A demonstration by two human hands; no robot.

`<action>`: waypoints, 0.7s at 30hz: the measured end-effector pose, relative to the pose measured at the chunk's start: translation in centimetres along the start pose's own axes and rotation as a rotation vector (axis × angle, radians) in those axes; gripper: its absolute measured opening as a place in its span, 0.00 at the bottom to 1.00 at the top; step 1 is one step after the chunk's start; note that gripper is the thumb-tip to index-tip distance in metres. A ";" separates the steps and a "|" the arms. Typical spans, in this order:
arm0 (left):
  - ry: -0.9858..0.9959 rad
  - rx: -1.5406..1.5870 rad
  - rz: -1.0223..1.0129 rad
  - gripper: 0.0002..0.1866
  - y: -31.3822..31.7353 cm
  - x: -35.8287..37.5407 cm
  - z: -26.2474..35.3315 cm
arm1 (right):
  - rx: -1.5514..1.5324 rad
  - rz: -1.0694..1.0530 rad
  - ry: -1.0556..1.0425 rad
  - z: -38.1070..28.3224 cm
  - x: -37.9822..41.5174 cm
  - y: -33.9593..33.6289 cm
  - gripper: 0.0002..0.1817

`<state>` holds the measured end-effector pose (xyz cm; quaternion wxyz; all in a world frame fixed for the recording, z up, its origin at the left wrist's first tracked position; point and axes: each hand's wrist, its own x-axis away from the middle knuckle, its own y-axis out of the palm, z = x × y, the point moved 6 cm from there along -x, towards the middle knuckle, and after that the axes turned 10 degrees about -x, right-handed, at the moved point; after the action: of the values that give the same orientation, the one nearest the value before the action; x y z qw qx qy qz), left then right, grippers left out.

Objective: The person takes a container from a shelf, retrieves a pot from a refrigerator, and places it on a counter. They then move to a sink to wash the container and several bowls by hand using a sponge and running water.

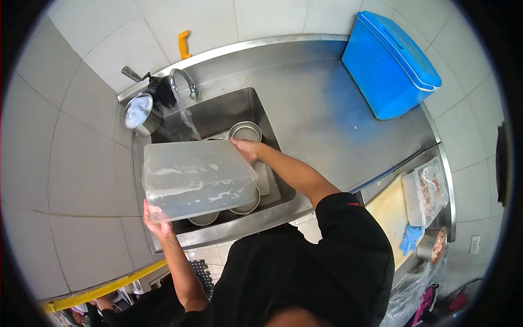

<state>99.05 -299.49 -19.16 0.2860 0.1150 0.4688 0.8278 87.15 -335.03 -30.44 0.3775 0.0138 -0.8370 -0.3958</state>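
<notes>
A large translucent plastic tub [199, 177], streaked with white suds, is held over the steel sink [234, 106], with its flat bottom facing up. My left hand [156, 219] grips its near left corner. At the far right corner, my right hand [248, 149] is closed on the edge, fingertips partly hidden. Water runs from the curved faucet [188, 84] behind the tub. Round metal pans lie in the sink: one [245, 131] beside my right hand, another [248, 204] partly covered by the tub.
A metal pot [143, 117] with a whitish cloth stands left of the faucet. The blue cooler [387, 65] sits on the right counter [310, 109]. Lower right are a cutting board [389, 212], a clear container with meat [425, 193], a blue glove [409, 238] and a meat bowl [434, 245].
</notes>
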 end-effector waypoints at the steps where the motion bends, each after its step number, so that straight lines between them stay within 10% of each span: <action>1: 0.006 0.009 -0.001 0.27 -0.8 0.0 -0.6 | -0.003 -0.010 -0.074 0.0 0.5 -0.1 0.40; 7: -0.195 0.226 -0.238 0.21 -4.1 -1.0 -3.7 | -0.006 -0.017 -0.383 -2.8 5.1 1.0 0.42; 13: -0.607 -0.524 -0.056 0.21 -2.1 -4.4 -6.8 | 0.115 0.367 -0.762 -8.6 14.2 0.9 0.42; 21: -0.827 -0.447 -0.201 0.41 1.7 -13.7 -16.8 | 0.580 0.817 -1.014 -12.1 22.1 7.8 0.46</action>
<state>101.78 -320.08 -25.66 0.5448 0.3247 0.1351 0.7613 81.29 -344.67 -6.66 0.0410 -0.3868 -0.9194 0.0584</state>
